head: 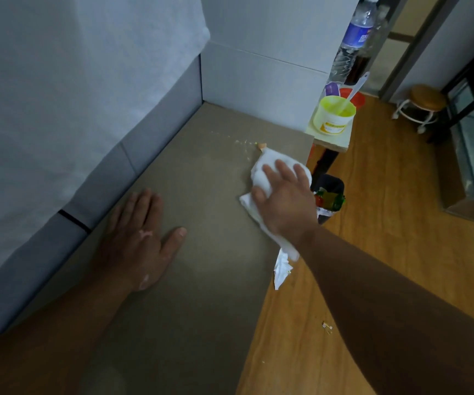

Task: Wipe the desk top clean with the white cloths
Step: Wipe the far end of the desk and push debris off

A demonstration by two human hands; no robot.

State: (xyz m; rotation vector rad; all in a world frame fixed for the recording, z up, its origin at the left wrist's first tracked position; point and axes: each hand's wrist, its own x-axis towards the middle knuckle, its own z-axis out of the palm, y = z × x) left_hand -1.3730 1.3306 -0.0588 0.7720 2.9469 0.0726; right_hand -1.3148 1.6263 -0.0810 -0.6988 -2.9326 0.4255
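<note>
The grey-brown desk top (pixel 196 280) runs from the near left to the far corner. My right hand (pixel 284 198) presses a crumpled white cloth (pixel 270 163) flat against the desk near its right edge, fingers spread over it. A tail of the cloth (pixel 283 270) hangs off the edge. Small yellow crumbs (pixel 244 143) and an orange bit (pixel 262 145) lie just beyond the cloth. My left hand (pixel 141 240) rests flat on the desk, fingers straight, near the left wall.
White panels (pixel 258 84) wall the desk at the back and left. A side shelf holds a yellow tub (pixel 333 116) with a spoon, a red cup and water bottles (pixel 354 38). A black bin (pixel 328 195) with wrappers stands on the wooden floor below. A stool (pixel 424 104) stands far right.
</note>
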